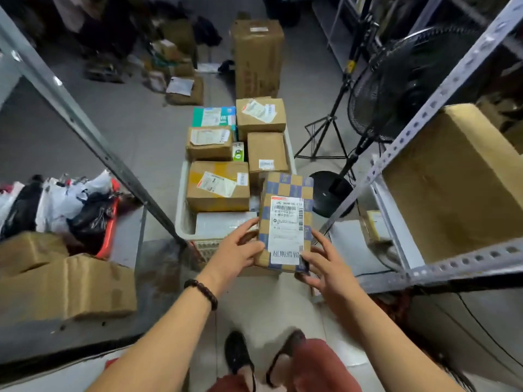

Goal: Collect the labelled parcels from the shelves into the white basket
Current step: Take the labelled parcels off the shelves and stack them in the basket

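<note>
A checkered blue-and-tan parcel (285, 219) with a white shipping label hangs over the near end of the white basket (182, 219). My left hand (236, 248) grips its left edge, thumb on top. My right hand (325, 263) holds its lower right corner from the side and below. The basket stands on the floor in front of me and holds several labelled cardboard boxes, among them a taped box (218, 186) and a plain one (267, 152). A white flat packet (223, 223) lies at its near end.
Metal shelving flanks me: left shelf with cardboard boxes (68, 284) and bagged goods (59, 205), right shelf with a large carton (452, 179). A black standing fan (402, 80) and tripod (325, 131) stand right of the basket. A tall carton (257, 58) stands beyond.
</note>
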